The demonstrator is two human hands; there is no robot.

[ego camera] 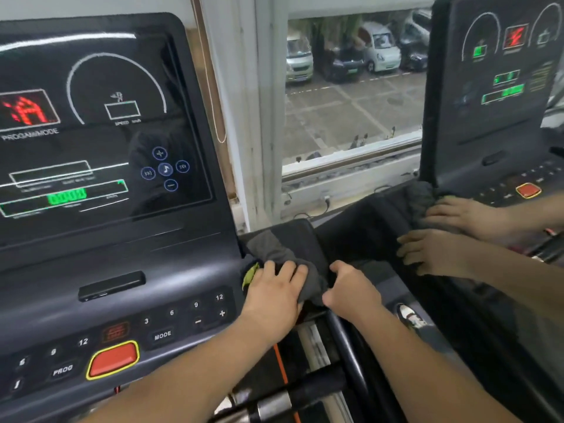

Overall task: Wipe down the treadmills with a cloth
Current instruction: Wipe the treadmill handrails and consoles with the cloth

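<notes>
The treadmill console (106, 264) fills the left side, its dark screen lit with red and green readouts. A dark grey cloth (274, 245) is draped over the console's right end. My left hand (274, 293) presses down on the cloth, fingers together. My right hand (351, 288) is just right of it and pinches the cloth's right edge between thumb and fingers. A small yellow-green piece (251, 274) shows at the cloth's left edge.
A red stop button (113, 358) and number keys sit low on the console. A mirror (488, 148) at right reflects the console and both hands. Behind is a window (351, 96) over parked cars. Treadmill handlebars and rails (345, 340) run below my hands.
</notes>
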